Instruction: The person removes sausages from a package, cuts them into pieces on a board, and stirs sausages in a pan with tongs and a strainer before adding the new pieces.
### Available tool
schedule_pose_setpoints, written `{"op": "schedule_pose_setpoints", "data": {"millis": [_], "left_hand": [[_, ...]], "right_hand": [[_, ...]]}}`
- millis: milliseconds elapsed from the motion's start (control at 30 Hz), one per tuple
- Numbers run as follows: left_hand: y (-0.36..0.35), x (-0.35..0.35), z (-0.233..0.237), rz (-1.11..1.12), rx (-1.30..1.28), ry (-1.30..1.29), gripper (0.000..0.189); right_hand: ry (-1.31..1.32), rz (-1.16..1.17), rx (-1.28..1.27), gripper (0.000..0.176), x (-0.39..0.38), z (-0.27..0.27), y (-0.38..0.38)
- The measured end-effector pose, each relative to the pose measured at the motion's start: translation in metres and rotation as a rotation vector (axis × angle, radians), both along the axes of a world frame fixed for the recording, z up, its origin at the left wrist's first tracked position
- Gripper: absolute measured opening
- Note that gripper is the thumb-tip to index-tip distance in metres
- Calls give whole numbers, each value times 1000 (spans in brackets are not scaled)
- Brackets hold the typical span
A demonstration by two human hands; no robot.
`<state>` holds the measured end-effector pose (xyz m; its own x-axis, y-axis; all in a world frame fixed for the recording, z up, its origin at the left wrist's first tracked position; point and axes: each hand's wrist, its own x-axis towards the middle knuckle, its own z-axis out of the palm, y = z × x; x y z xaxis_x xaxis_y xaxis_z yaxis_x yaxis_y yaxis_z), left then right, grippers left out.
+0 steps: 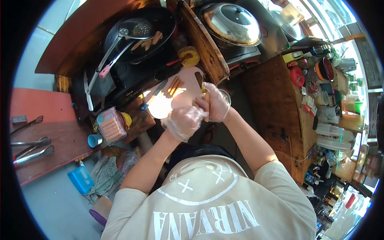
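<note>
Both my hands wear clear plastic gloves and meet above the near right edge of a pale cutting board. My right hand is wrapped round an upright-looking sausage. My left hand is closed, its fingertips pinching at the sausage's lower end; glove glare hides the exact grip. On the board lie a few sausages side by side and a knife with a blue handle. Strong sunlight washes out the board's near left part.
A wok holds several sausages, a skimmer and tongs. A lidded pot stands beyond a wooden partition. Left of the board are a sausage pack and a blue cup. A yellow sauce tub holds a red-handled brush.
</note>
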<state>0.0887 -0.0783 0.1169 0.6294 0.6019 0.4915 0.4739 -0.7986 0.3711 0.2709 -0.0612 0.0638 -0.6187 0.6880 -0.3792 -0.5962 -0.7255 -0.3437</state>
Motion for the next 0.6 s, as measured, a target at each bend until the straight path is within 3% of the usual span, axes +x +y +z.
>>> {"op": "schedule_pose_setpoints", "data": {"millis": [33,67,100,167,233,300,333,433,533,567,600], "left_hand": [[-3,2,-15,-65,-49,75,3],[-11,7,-33,-53,-70,144,5],[-18,11,-40,-36,-74,144,5],[-33,19,-54,-83,-114,109,6],[-48,22,-80,-7,-208,136,5],[-57,19,-99,140,-422,-4,9],[-58,15,-104,205,-607,110,18],[-59,1,-171,321,-583,158,30],[-54,-7,-234,789,-979,61,42],[-53,-7,-239,871,-1086,-72,45],[-52,-10,-275,882,-1182,-117,45]], "right_hand": [[-52,204,-178,46,6,-19,-1],[-290,76,-166,50,-9,-6,-12],[-291,94,-166,50,-11,-8,-21],[-651,95,-249,49,-5,-19,-36],[-514,263,-445,44,7,-32,-53],[-495,298,-417,36,11,-53,-76],[-435,360,-408,37,15,-59,-83],[-331,479,-435,40,26,-86,-101],[-414,583,-486,38,33,-94,-113],[-417,577,-495,38,37,-96,-115],[-464,545,-485,38,39,-98,-116]]}}
